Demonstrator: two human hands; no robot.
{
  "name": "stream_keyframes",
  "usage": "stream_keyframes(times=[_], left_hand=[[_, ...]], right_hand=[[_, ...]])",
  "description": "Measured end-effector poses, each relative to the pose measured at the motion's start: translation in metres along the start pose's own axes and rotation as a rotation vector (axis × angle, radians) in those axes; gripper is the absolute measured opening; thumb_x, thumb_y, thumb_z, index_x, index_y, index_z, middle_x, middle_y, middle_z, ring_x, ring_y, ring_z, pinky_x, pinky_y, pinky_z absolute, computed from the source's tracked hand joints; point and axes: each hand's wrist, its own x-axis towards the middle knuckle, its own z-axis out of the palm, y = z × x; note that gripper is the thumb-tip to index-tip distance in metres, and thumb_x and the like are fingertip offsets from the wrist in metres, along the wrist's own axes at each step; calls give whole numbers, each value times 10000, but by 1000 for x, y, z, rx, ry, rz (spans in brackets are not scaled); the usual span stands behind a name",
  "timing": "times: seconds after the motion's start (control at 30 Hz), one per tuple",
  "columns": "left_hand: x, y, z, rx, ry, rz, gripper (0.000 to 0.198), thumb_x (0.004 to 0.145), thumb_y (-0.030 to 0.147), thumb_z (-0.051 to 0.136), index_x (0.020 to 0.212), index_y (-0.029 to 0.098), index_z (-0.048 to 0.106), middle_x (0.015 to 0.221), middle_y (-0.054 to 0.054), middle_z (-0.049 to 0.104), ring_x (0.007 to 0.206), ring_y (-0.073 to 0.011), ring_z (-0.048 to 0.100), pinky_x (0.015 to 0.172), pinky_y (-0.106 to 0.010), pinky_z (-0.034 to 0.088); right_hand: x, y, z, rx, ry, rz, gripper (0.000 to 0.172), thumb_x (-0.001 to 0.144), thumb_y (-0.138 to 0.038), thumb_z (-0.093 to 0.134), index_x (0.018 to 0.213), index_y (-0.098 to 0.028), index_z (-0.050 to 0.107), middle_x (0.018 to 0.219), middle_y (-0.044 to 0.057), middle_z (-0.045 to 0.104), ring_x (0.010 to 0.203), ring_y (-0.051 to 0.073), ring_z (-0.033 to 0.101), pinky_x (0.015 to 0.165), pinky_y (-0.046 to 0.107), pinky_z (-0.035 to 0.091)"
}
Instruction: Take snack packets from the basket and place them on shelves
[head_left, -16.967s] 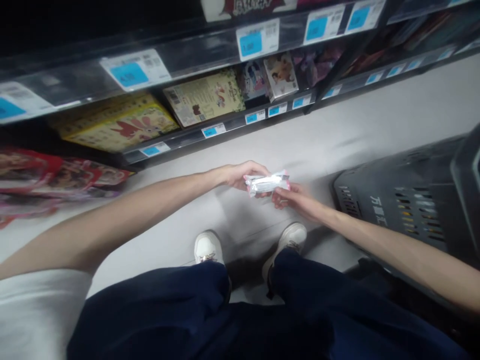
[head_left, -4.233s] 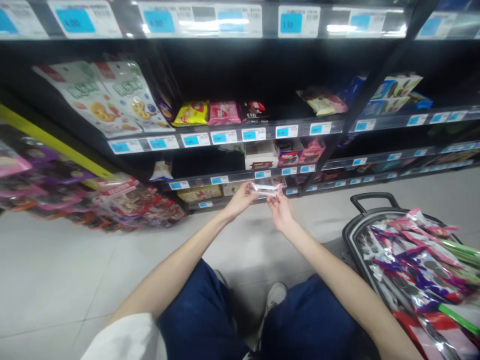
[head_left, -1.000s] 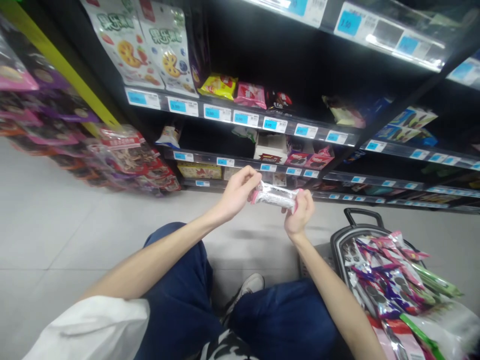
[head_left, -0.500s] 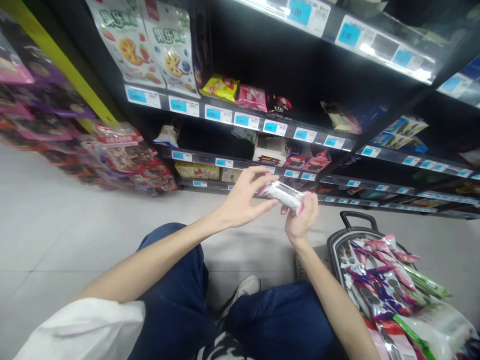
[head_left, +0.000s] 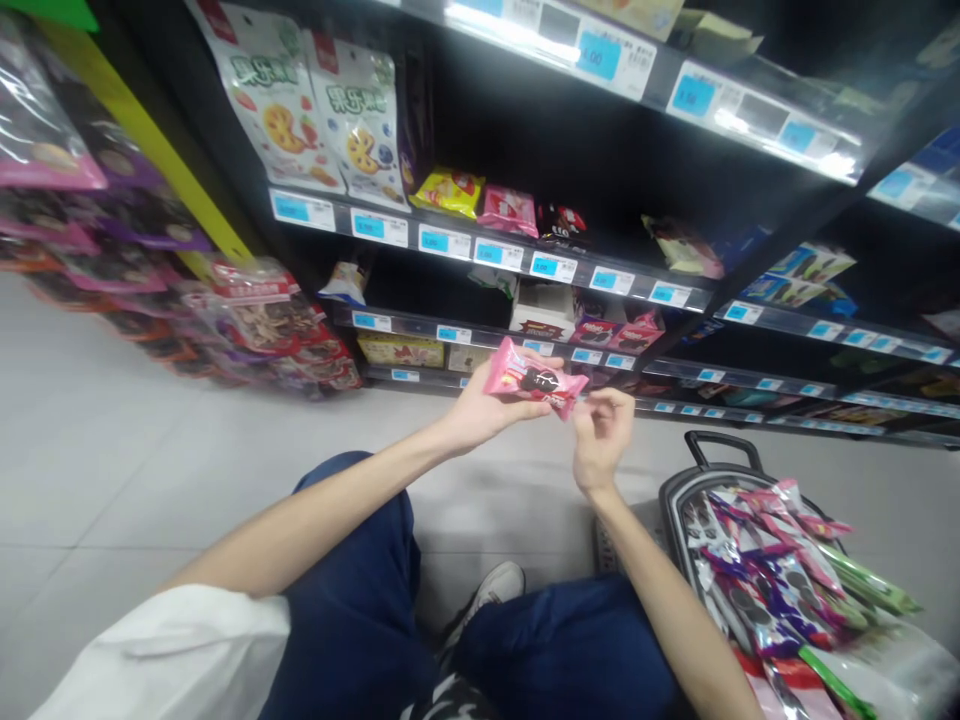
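A small pink snack packet [head_left: 534, 379] with a dark biscuit picture faces me at mid-frame. My left hand [head_left: 480, 408] grips its left end from below, fingers closed on it. My right hand [head_left: 602, 438] is just right of the packet, fingers curled, its fingertips near the packet's right end; I cannot tell whether they touch it. Both hands hover in front of the lower shelves [head_left: 487, 330] of a black store rack.
A dark basket [head_left: 701, 470] full of snack packets stands on the floor at lower right. Shelves with blue price tags [head_left: 379, 228] hold bags and boxes. Pink and red packets [head_left: 262, 320] hang on a rack at left. Grey floor tiles lie at left.
The packet has been turned from its silver back to its pink front. My left hand has taken its left end, and my right hand has loosened off its right end.
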Motion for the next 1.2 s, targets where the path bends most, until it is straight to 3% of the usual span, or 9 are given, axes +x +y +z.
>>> stream_keyframes(times=[0.1, 0.2, 0.53, 0.67, 0.77, 0.93, 1.07, 1.2], left_hand=[[-2, 2, 0, -215, -45, -54, 490, 698, 195, 878, 1116, 183, 623, 1361, -156, 638, 1240, -278, 626, 1037, -420, 501], [-2, 1, 0, -276, -65, -89, 481, 683, 190, 889, 1091, 185, 636, 1371, -159, 631, 1220, -273, 637, 1027, -414, 504], [0, 2, -2, -229, -73, -75, 484, 676, 211, 896, 1105, 182, 674, 1347, -151, 644, 1205, -271, 637, 1001, -385, 514], [0, 4, -2, -293, -103, -122, 526, 718, 232, 873, 1182, 205, 627, 1345, -146, 647, 1138, -256, 665, 955, -385, 528], [2, 8, -2, -399, -114, -227, 497, 810, 364, 797, 1237, 225, 584, 1259, -142, 693, 965, -224, 708, 832, -346, 547], [4, 14, -5, -522, -164, -308, 317, 933, 472, 597, 1081, 197, 646, 998, -113, 753, 623, -144, 634, 595, -267, 483], [6, 16, -12, -479, -321, -515, 301, 845, 433, 714, 995, 172, 705, 878, -94, 747, 665, -175, 665, 591, -266, 503], [8, 17, -17, -357, -285, -677, 219, 785, 354, 788, 879, 162, 745, 842, -69, 745, 670, -147, 655, 562, -221, 496]], right_hand=[[-3, 7, -3, -32, -126, 57, 328, 921, -305, 672, 1223, -252, 558, 859, -13, 633, 639, 119, 564, 604, 251, 465], [-8, 11, -4, -7, -153, 59, 361, 938, -324, 640, 1280, -257, 546, 944, 19, 663, 642, 127, 593, 602, 267, 495], [-9, 10, -3, -12, -162, 68, 343, 936, -319, 634, 1255, -244, 533, 931, 21, 697, 612, 124, 603, 622, 282, 526], [-9, 11, -5, 3, -161, 63, 245, 930, -298, 636, 1155, -245, 556, 888, -2, 676, 598, 115, 591, 595, 260, 508], [-9, 8, -6, -71, -260, -43, 54, 932, -282, 612, 957, -235, 606, 758, -19, 639, 576, 126, 578, 582, 268, 490], [-7, -4, -2, -219, -570, -359, 268, 929, -220, 551, 664, -232, 587, 551, -17, 572, 507, 145, 544, 536, 286, 450], [-5, -4, -2, -308, -582, -446, 324, 920, -238, 539, 604, -248, 615, 516, -10, 588, 472, 149, 547, 511, 291, 470], [-3, 1, -5, -293, -611, -530, 340, 922, -254, 519, 618, -254, 673, 550, -2, 649, 493, 152, 609, 538, 288, 529]])
